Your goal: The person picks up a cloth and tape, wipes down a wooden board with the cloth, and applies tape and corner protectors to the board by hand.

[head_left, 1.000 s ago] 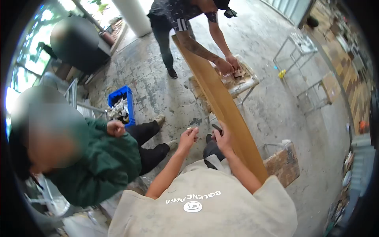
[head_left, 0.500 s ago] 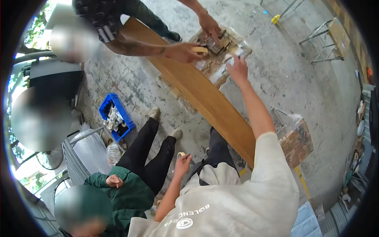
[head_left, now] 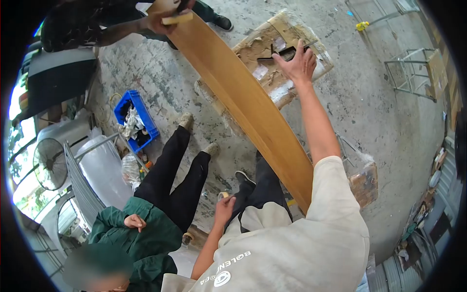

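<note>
A long brown wooden board (head_left: pixel 243 102) runs diagonally from upper left to my waist. Beyond it, my right hand (head_left: pixel 297 63) reaches over a worn, patchy work stand (head_left: pixel 277 36), its fingers on a dark tool (head_left: pixel 284 53) lying there. My left hand (head_left: pixel 224 207) is low in front of me, closed on a small pale yellow ring (head_left: pixel 223 195), perhaps a tape roll. At the board's far end, a co-worker's hand (head_left: pixel 168 20) holds a pale yellowish block.
Another person in a green shirt (head_left: pixel 151 224) stands at my left. A blue crate (head_left: pixel 146 117) with crumpled material sits on the floor. A second stand (head_left: pixel 365 185) is at my right, metal frames (head_left: pixel 411 73) are farther off, and a fan (head_left: pixel 50 163) is at far left.
My right hand has gone from in front of me across the board to the dark tool. The co-worker's hands have moved from the work stand to the board's far end.
</note>
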A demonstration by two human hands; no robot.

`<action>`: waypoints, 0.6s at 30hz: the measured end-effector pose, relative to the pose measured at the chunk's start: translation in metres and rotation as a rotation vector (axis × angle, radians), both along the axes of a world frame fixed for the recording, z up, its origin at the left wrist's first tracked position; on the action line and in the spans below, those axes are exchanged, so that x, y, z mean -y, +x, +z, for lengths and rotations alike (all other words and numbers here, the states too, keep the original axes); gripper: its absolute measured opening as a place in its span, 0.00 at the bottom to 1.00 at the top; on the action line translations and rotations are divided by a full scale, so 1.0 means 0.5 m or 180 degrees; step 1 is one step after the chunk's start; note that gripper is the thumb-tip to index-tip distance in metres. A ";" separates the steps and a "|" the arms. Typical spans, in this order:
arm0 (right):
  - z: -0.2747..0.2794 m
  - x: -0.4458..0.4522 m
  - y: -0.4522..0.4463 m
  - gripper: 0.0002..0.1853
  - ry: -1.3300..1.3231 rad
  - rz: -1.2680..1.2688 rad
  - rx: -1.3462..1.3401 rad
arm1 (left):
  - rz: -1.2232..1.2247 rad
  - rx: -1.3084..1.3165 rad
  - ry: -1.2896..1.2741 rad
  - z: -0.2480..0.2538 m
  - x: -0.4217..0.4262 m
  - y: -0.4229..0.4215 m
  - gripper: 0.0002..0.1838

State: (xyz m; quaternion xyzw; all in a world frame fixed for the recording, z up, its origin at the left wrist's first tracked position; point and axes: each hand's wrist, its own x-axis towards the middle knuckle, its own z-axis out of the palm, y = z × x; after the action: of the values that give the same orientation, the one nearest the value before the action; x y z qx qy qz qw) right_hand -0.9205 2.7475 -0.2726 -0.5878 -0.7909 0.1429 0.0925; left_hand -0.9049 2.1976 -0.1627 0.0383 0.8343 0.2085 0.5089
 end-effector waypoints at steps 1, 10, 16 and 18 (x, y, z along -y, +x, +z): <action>0.003 -0.014 -0.019 0.59 -0.0151 -0.0068 0.0145 | -0.0076 0.0073 0.0040 0.006 -0.018 0.001 0.18; -0.040 0.016 -0.123 0.40 -0.0935 -0.0255 0.0617 | -0.0117 -0.0041 -0.0030 0.026 -0.011 0.003 0.17; -0.069 0.036 -0.078 0.23 -0.0268 0.0264 -0.0192 | -0.0213 -0.0100 -0.0013 -0.021 0.055 0.022 0.19; -0.070 0.024 -0.055 0.22 0.0042 0.0246 -0.0653 | -0.0385 -0.0057 -0.0050 -0.006 0.036 0.015 0.19</action>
State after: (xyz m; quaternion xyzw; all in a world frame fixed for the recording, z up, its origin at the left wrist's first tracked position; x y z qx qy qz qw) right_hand -0.9481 2.7357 -0.3075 -0.5385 -0.8003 0.2006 0.1712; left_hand -0.8977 2.1793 -0.1655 0.0865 0.8366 0.1704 0.5134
